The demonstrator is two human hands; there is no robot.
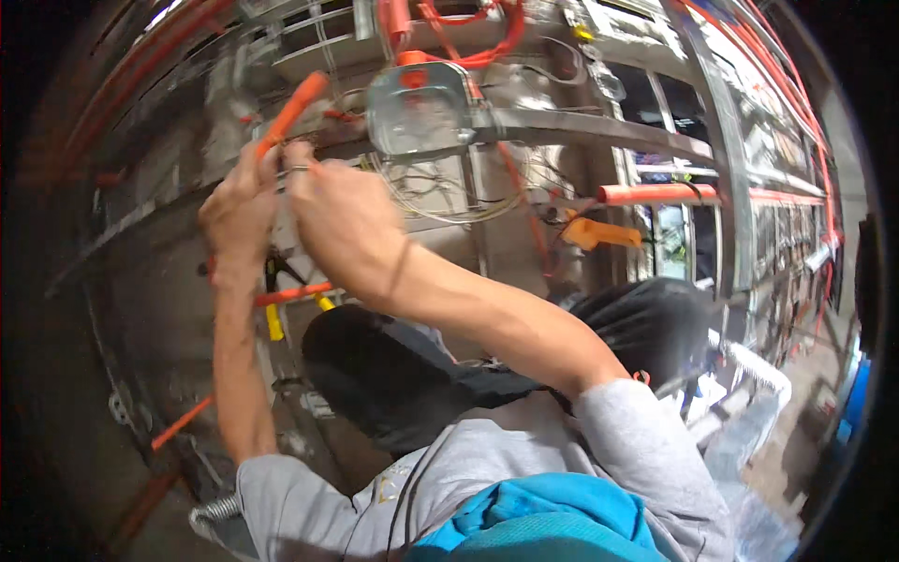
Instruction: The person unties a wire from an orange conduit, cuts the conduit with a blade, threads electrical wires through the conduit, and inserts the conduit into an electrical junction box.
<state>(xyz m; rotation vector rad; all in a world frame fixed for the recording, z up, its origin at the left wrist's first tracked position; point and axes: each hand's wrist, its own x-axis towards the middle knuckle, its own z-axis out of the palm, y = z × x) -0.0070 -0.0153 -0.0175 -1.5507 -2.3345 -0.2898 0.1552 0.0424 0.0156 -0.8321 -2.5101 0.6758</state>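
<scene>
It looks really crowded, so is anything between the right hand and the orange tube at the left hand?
Nothing visible, though blur hides fine detail: the right hand is close beside the left hand, where the orange tube sticks up.

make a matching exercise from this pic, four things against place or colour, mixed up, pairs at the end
1. orange tube
2. metal box
3. trousers
4. shirt

A. dark cloth
B. up and to the right of the right hand
C. light grey cloth
D. sticking up from the left hand

Pairs: 1-D, 2-B, 3-A, 4-C
</scene>
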